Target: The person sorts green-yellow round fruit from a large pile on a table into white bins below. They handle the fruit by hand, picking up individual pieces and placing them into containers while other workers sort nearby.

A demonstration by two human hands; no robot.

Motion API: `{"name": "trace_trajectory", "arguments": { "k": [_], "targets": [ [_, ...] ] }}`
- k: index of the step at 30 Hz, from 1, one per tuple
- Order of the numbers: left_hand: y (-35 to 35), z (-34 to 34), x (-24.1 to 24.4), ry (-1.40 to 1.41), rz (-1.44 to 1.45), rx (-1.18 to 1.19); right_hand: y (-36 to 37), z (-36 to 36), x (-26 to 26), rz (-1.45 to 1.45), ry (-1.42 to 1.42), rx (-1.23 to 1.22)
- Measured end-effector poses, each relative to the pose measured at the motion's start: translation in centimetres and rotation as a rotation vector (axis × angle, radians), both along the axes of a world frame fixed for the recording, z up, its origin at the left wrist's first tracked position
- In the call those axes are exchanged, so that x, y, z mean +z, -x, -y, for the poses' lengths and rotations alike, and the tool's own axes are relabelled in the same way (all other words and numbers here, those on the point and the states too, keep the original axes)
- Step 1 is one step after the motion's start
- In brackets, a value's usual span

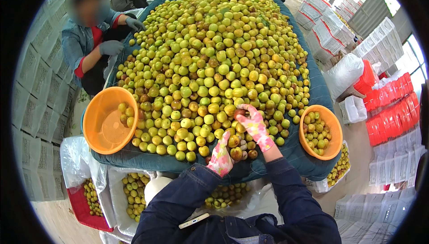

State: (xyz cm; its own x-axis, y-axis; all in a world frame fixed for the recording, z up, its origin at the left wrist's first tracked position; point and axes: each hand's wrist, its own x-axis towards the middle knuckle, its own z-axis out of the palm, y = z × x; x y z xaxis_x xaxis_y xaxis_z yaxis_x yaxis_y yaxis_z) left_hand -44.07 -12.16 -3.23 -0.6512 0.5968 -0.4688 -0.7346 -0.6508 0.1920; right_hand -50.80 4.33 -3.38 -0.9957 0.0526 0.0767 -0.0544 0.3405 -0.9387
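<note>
A large heap of yellow-green and brownish jujubes [207, 63] covers a padded table with dark teal cloth [303, 56]. Both my hands wear pink floral gloves at the heap's near edge. My left hand [222, 157] is cupped around several brown-patched jujubes [236, 153], its fingertips partly hidden beneath them. Just above and to the right, my right hand [255, 126] grips a dark reddish-brown jujube [239, 113] between thumb and fingers.
An orange basket [104, 123] with a few jujubes tilts at the left corner; a fuller orange basket [335, 133] sits at right. Below the near edge stand lined crates [115, 190] of jujubes. A gloved co-worker [83, 43] sits at left. Stacked white crates [40, 93] line that side.
</note>
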Motion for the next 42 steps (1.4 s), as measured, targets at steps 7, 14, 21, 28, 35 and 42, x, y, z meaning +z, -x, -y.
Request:
{"name": "trace_trajectory", "arguments": {
  "k": [7,14,21,28,35,42],
  "targets": [
    [-0.2,0.2,0.7,0.026,0.018,0.040,-1.2,0.1,4.2,0.298,1.175,0.416],
    [-0.6,-0.1,0.0,0.002,0.002,0.059,-2.6,-0.2,3.4,0.305,1.109,0.428],
    [-1.0,0.3,-0.4,-0.033,-0.027,0.007,-4.5,0.0,5.5,0.299,1.039,0.253],
    [-2.5,0.6,0.7,-0.013,0.025,0.031,-6.4,0.5,7.3,0.306,0.848,0.059],
    [-4.5,1.3,0.8,-0.134,0.004,0.069,-8.8,0.1,6.9,0.275,0.915,0.097],
    [-9.7,2.7,2.9,-0.366,-0.089,0.044,-13.9,0.3,7.4,0.242,1.101,0.076]
  ]
}}
